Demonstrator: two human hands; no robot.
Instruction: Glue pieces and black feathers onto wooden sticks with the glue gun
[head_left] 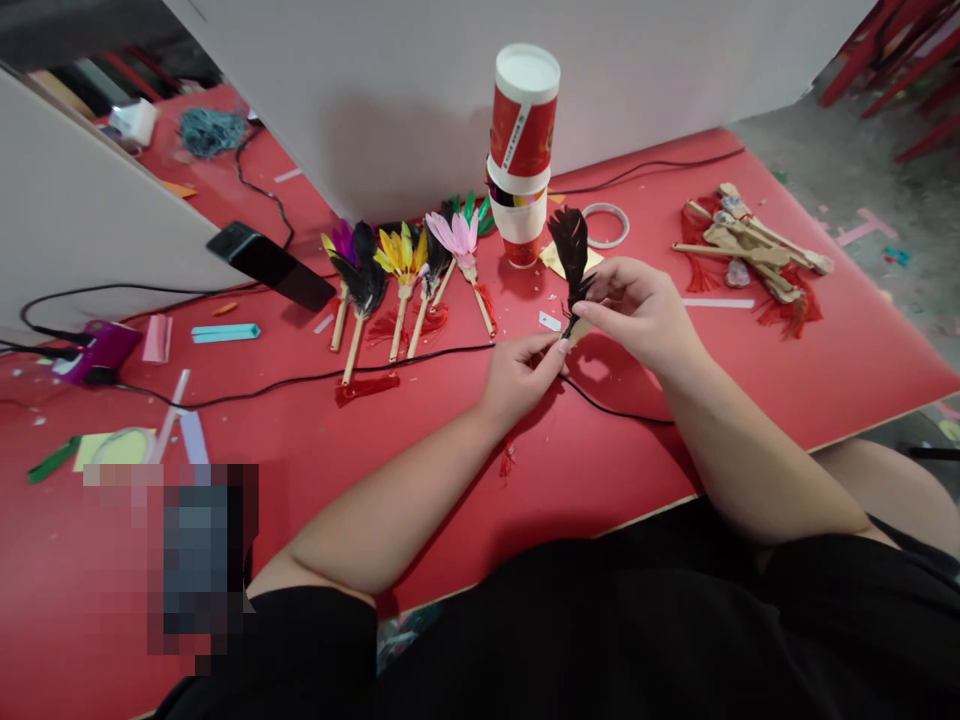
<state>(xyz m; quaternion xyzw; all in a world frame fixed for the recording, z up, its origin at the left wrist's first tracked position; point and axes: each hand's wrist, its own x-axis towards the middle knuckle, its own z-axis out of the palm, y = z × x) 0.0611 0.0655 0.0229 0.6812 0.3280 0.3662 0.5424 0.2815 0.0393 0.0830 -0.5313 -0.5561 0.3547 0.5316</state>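
A small black feather fan (570, 245) stands upright between my hands, over the red table. My left hand (521, 378) is closed around its lower end, thumb and fingers pressed together at the base. Above that, my right hand (637, 305) pinches the feathers near their bottom on the right side. The fan's handle is hidden by my left hand, and a red tassel (508, 460) shows just below that wrist. Further left lie several feather fans with wooden handles and red tassels, among them a yellow fan (403, 255) and a pink fan (457, 240).
Stacked red paper cups (525, 120) stand behind my hands, with a tape roll (606, 226) alongside. Wooden handles with tassels (757, 245) are piled at the right. A black cable (300, 380) crosses the table from a purple power strip (97, 350). A phone (270, 265) leans at left.
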